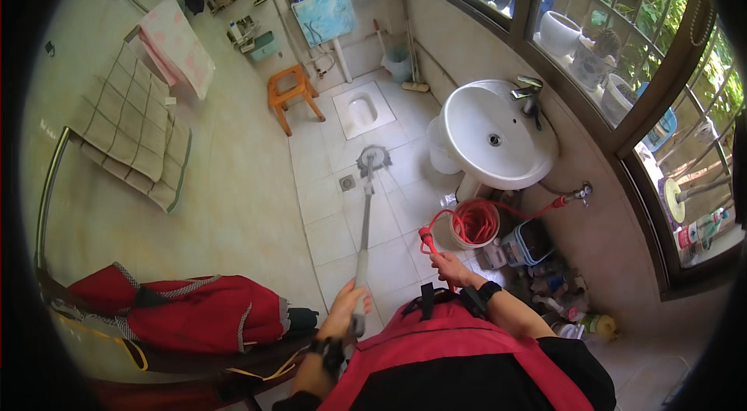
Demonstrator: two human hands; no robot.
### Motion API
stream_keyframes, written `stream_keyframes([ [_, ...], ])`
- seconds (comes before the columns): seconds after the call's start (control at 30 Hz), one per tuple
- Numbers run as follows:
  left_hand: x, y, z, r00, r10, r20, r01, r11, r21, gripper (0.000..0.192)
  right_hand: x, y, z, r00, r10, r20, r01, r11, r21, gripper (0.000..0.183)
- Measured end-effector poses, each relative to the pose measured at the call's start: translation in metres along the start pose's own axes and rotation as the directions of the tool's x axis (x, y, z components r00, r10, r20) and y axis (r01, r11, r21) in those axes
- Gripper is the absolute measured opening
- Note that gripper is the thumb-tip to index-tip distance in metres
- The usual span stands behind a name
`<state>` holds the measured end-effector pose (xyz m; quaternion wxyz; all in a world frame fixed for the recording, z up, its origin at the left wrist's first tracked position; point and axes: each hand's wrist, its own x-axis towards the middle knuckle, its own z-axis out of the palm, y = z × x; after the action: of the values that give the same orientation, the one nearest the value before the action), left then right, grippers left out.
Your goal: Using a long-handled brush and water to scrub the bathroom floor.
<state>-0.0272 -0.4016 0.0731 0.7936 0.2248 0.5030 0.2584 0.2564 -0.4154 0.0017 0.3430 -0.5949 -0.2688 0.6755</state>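
My left hand [348,307] is wrapped around the pale handle of a long mop [366,218]. Its round grey-fringed head [373,158] rests on the white floor tiles [373,218], just beyond a square floor drain [347,182]. In my right hand [452,269] is a red hose nozzle [428,240], pointing away from me. Its red hose [477,221] lies coiled in a white bucket [474,242] and runs to a wall tap [580,192]. No spray from the nozzle can be made out.
A pedestal washbasin [496,137] juts out on the right. Bottles [563,306] and a blue-rimmed bin [527,243] crowd the wall below it. Ahead are a squat toilet [363,110], a wooden stool [291,95] and a broom [415,86]. Towels [131,125] hang at left.
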Motion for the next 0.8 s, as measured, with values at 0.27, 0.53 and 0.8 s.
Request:
stream_keyframes([
  [0.27, -0.018, 0.021, 0.012, 0.989, -0.074, 0.129, 0.118, 0.915, -0.385, 0.018, 0.012, -0.006, 0.000, 0.996, -0.034, 0.086, 0.037, 0.999, -0.032, 0.036],
  [0.53, 0.026, 0.031, 0.045, 1.000, 0.026, -0.018, -0.028, 0.992, -0.127, 0.022, 0.002, -0.011, 0.007, 1.000, -0.030, -0.010, 0.030, 0.999, 0.029, 0.037],
  [0.8, 0.041, 0.022, 0.055, 0.987, 0.153, 0.039, -0.153, 0.988, 0.002, 0.018, 0.001, -0.012, 0.002, 0.999, -0.038, -0.012, 0.038, 0.999, 0.025, 0.039],
])
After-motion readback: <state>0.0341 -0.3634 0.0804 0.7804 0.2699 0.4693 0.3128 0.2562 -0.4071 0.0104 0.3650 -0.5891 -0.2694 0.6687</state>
